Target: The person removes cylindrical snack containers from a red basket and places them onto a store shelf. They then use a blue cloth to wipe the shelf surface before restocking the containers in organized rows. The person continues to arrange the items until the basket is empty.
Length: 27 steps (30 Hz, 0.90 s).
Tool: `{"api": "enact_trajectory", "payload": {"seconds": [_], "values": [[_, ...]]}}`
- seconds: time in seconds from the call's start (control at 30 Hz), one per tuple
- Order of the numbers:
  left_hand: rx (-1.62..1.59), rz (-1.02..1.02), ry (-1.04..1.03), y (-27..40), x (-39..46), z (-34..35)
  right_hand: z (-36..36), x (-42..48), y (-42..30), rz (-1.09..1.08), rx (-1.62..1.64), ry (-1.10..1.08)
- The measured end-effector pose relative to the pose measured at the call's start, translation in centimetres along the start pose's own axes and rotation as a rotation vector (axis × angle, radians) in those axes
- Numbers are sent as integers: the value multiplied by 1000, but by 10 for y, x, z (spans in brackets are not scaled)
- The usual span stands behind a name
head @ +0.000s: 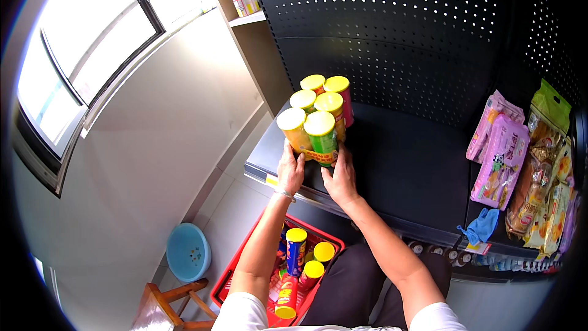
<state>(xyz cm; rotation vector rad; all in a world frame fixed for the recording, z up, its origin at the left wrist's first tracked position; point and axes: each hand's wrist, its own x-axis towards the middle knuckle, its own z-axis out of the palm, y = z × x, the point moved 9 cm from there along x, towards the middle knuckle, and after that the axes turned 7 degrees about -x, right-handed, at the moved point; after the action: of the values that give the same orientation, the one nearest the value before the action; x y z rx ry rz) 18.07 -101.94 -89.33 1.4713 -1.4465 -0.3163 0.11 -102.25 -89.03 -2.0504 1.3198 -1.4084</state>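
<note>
Several chip canisters with yellow lids stand in two rows at the left end of a black metal shelf. My left hand touches the front orange canister low on its left side. On the other side, my right hand rests against the base of the front green canister. A printed yellow and red band runs around the lower part of the front pair. Both hands hold this front pair between them, with the palms partly hidden from view.
Below the shelf, a red plastic basket holds several more canisters. A blue basin and a wooden stool are at lower left. Packaged snacks and a blue cloth lie at the shelf's right. Perforated back panels rise behind.
</note>
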Motion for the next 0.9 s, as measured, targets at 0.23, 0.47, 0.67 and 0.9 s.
{"api": "enact_trajectory", "payload": {"seconds": [0.23, 0.47, 0.67, 0.9], "values": [[73, 18, 38, 12, -4, -4, 2, -2, 2, 31, -29, -11], [124, 6, 29, 12, -6, 3, 1, -4, 7, 12, -58, 1], [207, -12, 72, -2, -10, -6, 16, -9, 13, 152, 102, -199], [103, -97, -58, 9, -1, 10, -21, -24, -9, -12, -120, -10]]}}
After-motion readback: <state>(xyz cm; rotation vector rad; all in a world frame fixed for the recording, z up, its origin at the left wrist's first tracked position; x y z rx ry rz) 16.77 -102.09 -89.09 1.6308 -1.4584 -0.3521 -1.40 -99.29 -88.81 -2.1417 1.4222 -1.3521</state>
